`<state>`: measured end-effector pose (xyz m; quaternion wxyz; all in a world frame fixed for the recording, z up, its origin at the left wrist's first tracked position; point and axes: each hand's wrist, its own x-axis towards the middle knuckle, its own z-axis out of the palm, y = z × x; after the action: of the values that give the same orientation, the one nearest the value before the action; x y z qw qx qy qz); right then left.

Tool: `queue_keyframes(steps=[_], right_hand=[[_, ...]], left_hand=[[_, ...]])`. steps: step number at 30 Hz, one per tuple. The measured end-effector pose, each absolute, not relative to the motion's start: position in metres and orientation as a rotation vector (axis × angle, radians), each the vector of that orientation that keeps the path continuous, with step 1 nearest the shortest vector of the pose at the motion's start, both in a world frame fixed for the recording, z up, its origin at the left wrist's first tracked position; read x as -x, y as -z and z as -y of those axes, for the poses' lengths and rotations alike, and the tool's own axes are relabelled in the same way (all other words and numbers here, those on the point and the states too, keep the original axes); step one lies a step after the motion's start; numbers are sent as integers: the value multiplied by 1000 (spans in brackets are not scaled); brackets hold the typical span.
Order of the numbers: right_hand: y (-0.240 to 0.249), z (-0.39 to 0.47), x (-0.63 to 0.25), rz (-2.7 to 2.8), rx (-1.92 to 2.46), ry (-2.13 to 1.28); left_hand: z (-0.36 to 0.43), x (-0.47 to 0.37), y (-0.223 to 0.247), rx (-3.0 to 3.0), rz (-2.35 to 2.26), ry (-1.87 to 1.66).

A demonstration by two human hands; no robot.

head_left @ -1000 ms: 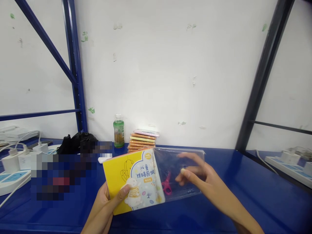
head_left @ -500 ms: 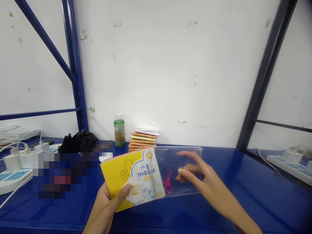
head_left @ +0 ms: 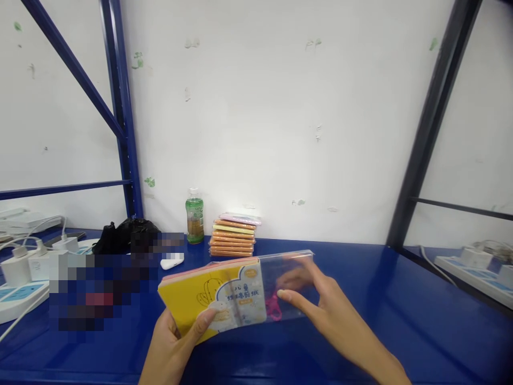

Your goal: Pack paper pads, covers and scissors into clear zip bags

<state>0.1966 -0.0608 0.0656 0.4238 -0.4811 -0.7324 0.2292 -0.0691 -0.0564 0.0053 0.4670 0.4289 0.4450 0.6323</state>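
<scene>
A pad of paper-cutting sheets (head_left: 188, 299) with a yellow and pale blue cover is tilted above the table. Its right part sits inside a clear plastic sleeve (head_left: 294, 310). My left hand (head_left: 174, 339) is closed on the pad's lower left, thumb on the cover and fingers behind. Pink child's scissors (head_left: 274, 307) lie inside the sleeve, just right of the pad. My right hand (head_left: 316, 289) pinches the sleeve beside the scissors. Its thumb is in front, and its fingers show blurred through the plastic.
Behind the pad stand a stack of wrapped packets (head_left: 232, 238) and a green-labelled bottle (head_left: 195, 216). A small white case (head_left: 172, 261) lies left of them. A black plastic bag (head_left: 126, 235) and a power strip with chargers (head_left: 24, 289) occupy the left side; another power strip (head_left: 473, 272) is far right.
My right hand has moved left and closed on the sleeve near the scissors. The pad has tipped back, showing its top edge, and the sleeve covers more of it.
</scene>
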Motion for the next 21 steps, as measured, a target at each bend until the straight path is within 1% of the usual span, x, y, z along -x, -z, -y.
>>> queue_keyframes(steps=[2,5,8,10,12,14,17,19,21], right_hand=[[-65,64,-199,1746,1237,-317],[-70,73,-201,1707,1177,141],[-77,84,-197,1824,1062,453],[-78,87,-190,1869,992,523],[-75,86,-184,1876,930,506],[-70,82,-177,1869,876,405],[-63,73,-171,1770,931,87],[-62,67,-169,1633,1025,-217],[-62,63,-167,1509,1014,-541]], left_hand=[[57,73,-8,-1171,-1233,-1603],[58,78,-23,-1536,-1400,-1825],[58,82,-48,-1978,-1203,-2035],[57,81,-69,-2181,-994,-2116],[59,77,-88,-2346,-894,-2126],[63,70,-103,-2553,-969,-2064],[66,59,-110,-2731,-1106,-2076],[64,55,-107,-2545,-1215,-2173],[59,57,-102,-2196,-1261,-2136]])
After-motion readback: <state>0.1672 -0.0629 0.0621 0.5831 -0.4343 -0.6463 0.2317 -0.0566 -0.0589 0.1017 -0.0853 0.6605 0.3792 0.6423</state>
